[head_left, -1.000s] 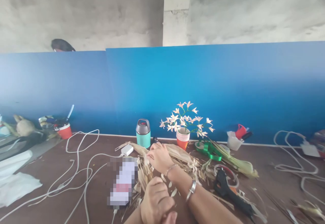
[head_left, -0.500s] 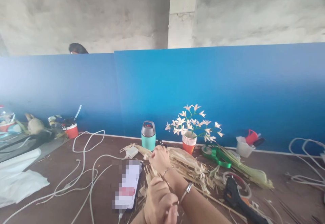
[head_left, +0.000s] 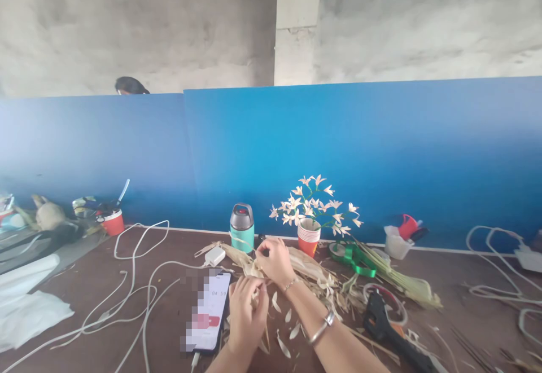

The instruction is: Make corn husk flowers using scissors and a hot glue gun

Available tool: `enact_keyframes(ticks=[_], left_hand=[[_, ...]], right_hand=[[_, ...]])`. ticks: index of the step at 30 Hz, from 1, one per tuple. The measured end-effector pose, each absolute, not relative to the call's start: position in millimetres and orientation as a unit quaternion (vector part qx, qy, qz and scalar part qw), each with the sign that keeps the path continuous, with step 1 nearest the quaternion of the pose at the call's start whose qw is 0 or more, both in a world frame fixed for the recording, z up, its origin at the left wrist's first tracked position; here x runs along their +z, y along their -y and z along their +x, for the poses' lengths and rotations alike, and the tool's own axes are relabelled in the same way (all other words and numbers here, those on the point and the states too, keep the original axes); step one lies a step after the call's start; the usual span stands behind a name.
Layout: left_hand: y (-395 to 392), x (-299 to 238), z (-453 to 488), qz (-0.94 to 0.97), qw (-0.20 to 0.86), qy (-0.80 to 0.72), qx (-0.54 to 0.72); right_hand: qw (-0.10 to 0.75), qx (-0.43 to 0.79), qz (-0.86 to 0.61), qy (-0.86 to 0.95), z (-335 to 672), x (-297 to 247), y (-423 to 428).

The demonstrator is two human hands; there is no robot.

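My left hand (head_left: pixel 247 308) is closed low over the table, with a bit of pale dried corn husk (head_left: pixel 255 298) showing between its thumb and fingers. Just beyond it, my right hand (head_left: pixel 275 261) pinches with thumb and forefinger. A thin pale husk strip (head_left: pixel 241 240) runs left from that pinch, across the front of a turquoise flask (head_left: pixel 242 236). Small cut husk petals (head_left: pixel 283 345) lie scattered beneath my right forearm. Behind that hand spreads a heap of dry corn husks (head_left: pixel 313 268).
Left of my hands lies a phone (head_left: pixel 207 319) on a charging cable. White cords (head_left: pixel 146 288) loop across the table. Paper cups (head_left: pixel 309 237) hold pale flowers. To the right are green ribbon (head_left: pixel 359 263), a tape roll (head_left: pixel 400 308) and a black glue gun (head_left: pixel 389 333).
My hands have drawn apart from the earlier overlap of left hand and right wrist. Loose petals now show on the table below them. The view has shifted slightly.
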State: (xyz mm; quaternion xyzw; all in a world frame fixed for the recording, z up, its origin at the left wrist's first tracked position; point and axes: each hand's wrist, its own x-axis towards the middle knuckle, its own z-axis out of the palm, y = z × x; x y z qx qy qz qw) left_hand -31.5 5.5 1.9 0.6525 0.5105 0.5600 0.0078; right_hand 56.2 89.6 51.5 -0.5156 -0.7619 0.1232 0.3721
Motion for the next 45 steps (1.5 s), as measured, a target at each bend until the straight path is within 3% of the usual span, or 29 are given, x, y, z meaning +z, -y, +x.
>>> enact_keyframes(ticks=[6,11,18,24,33,38,45], left_hand=[[-9.2,6.6,-35.6,0.507,0.200,-0.512,0.664],[-7.4,14.8,-33.6,0.453,0.327,-0.498,0.663],[-6.1,15.7,-27.8,0.455,0.387,-0.453,0.662],[-1.4,15.9,-26.3,0.544,0.340,-0.472,0.605],[-4.0,11.0,-29.7,0.675,0.138,-0.482,0.541],[0.5,11.6,-28.4,0.689,0.081,-0.487,0.532],[2.7,13.7,-26.7,0.679,0.091,-0.505,0.525]], right_hand=[[0.446,0.173,-0.423,0.770,90.6,50.7,-40.8],[0.380,0.318,-0.458,0.738,107.4,49.4,-19.7],[0.322,0.421,-0.442,0.724,111.4,56.9,-20.5],[0.396,0.338,-0.454,0.723,108.3,58.2,-16.8],[0.364,0.126,-0.469,0.795,109.6,68.3,-9.1],[0.356,0.025,-0.454,0.816,105.9,68.6,-6.1],[0.337,0.069,-0.458,0.820,110.9,72.4,-4.3]])
